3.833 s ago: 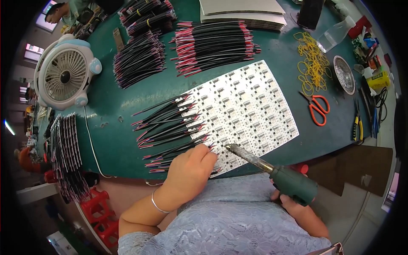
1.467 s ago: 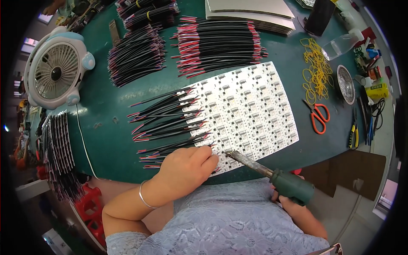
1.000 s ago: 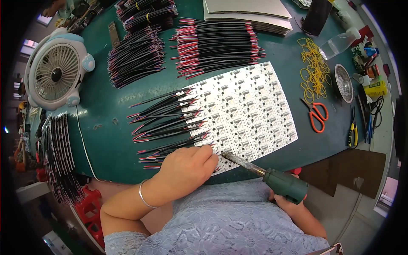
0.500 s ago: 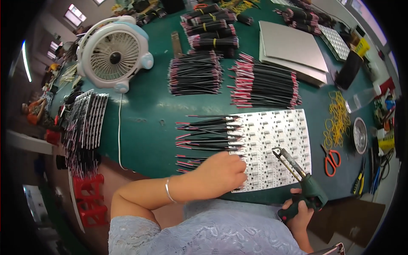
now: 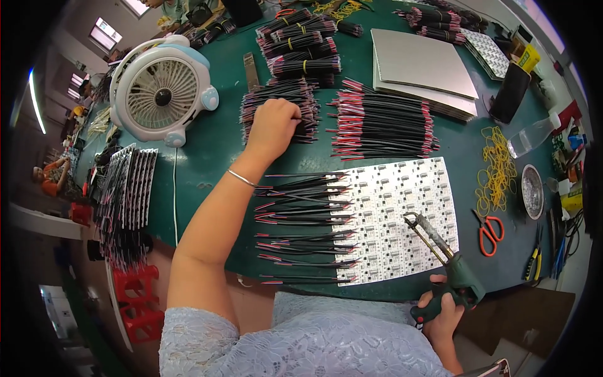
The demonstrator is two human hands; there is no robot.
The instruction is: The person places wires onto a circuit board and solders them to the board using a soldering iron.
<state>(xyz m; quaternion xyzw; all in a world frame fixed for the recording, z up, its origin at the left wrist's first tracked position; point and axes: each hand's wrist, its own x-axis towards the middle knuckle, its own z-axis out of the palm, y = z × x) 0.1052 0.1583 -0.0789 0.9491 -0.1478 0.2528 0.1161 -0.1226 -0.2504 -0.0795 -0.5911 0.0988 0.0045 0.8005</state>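
Observation:
My left hand [image 5: 275, 127] reaches over a pile of short black wires [image 5: 270, 93] with pinkish-red ends, at the far middle of the table. Its fingers are curled together against the wires; the fingertips are partly hidden, so what they pinch cannot be made out. My right hand [image 5: 445, 317] grips a dark green soldering gun [image 5: 463, 276] by its handle. The gun's metal tip [image 5: 411, 218] hovers over a white sheet of circuit boards [image 5: 392, 220] lying near me. Several black wires [image 5: 298, 215] lie in a row along the sheet's left edge, their red and white ends pointing left.
A second wire pile [image 5: 383, 122] lies right of the first, before stacked grey panels [image 5: 424, 66]. Wire bundles [image 5: 308, 47] lie behind. A fan [image 5: 162, 94] and wired boards [image 5: 129, 188] stand left. Yellow bands [image 5: 496, 169], orange-handled scissors [image 5: 490, 235] and a metal bowl [image 5: 532, 191] are right.
My left hand has moved from the sheet's lower left edge, away from me, to the far wire pile. The bottom wires at the sheet are now uncovered. My right hand keeps its hold, nearly still.

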